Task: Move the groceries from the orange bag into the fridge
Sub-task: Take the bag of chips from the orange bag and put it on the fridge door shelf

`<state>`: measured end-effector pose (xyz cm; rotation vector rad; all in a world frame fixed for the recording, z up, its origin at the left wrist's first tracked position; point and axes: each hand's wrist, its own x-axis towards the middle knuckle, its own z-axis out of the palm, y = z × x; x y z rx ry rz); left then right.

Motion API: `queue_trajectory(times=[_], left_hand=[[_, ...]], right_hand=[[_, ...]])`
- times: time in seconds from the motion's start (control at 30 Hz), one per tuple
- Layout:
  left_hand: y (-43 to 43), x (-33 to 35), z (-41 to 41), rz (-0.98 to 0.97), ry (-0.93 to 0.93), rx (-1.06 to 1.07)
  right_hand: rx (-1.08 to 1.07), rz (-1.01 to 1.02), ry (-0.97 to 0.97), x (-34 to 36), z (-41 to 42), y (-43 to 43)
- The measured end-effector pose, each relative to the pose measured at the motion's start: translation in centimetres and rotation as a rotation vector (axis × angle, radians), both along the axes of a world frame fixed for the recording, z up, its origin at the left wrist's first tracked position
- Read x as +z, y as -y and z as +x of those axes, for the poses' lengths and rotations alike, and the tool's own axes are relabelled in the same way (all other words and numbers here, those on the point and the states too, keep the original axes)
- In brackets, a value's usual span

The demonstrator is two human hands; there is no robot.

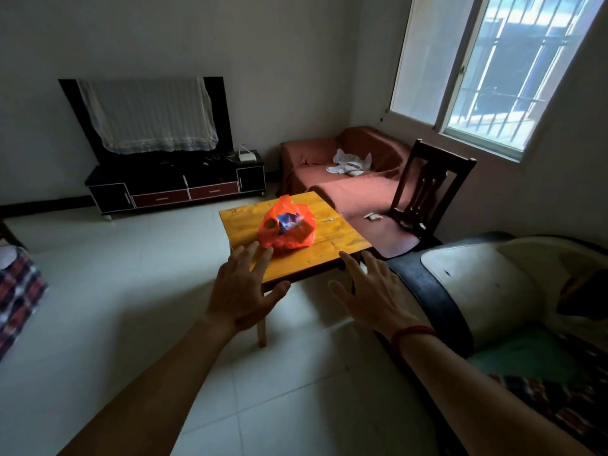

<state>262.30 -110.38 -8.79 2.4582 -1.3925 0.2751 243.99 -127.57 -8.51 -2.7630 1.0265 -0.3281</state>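
Both hands, left hand (241,289) and right hand (373,292), fingers spread and holding nothing, reach toward the orange bag (287,227) at frame centre on the table (332,238), seemingly to grasp it.

I'm seeing open air running from the left hand (240,291) and right hand (371,294), both spread flat, straight ahead to the orange bag (288,227) over the near table (332,250) edge. An armchair (477,284) is crowding in just right of the right hand. A wooden chair (424,192) is standing further ahead on that side. Bare floor (131,291) is lying wide open left of the left hand.
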Motion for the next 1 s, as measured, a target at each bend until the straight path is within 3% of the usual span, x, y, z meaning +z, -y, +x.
queue_trajectory(times=[0.4, 0.73, 1.0], left_hand=[[13.8, -2.3, 14.5, 0.015, -0.014, 0.039], [24.5, -5.6, 30.6, -0.009, -0.14, 0.087], [31.6, -8.5, 39.7, -0.013, -0.242, 0.091]], right_hand=[[0.033, 0.006, -0.065, -3.2, 15.0, 14.6], [0.097, -0.01, -0.12, -4.8, 31.5, 25.5], [0.076, 0.041, -0.16, -7.5, 39.7, 32.4]])
